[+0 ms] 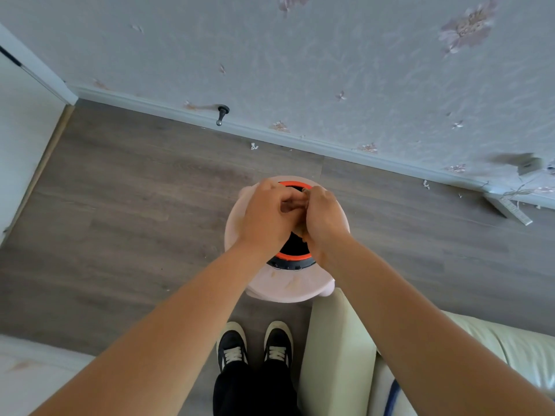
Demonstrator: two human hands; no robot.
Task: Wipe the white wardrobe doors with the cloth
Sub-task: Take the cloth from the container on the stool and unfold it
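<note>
Panel first, white, at the far left edge: it may be a wardrobe door, but not enough shows to tell, and nothing is touching it. Moving across the grey floor we pass a door stop on the skirting, well apart from the action. Now the shoes, planted side by side just behind a pink basin, a square stance for working straight down. Left hand comes next, clenched, knuckles up, fingers curled in toward the middle. Under it a bucket, black with an orange rim, sits inside the basin, by my reading so that drips and splashes are caught. Here is the cloth, a tan wad bunched between the two fists, hanging right above the bucket's mouth and mostly hidden by fingers. Right hand is clenched on its other end, pressed against the left. That looks to me like a wringing grip, the fists opposed so that the twist squeezes water back down into the bucket. I'd say the wiping itself has not begun, since the cloth is nowhere near any door. Off to the right, a cream sofa stands just beside the basin.
</note>
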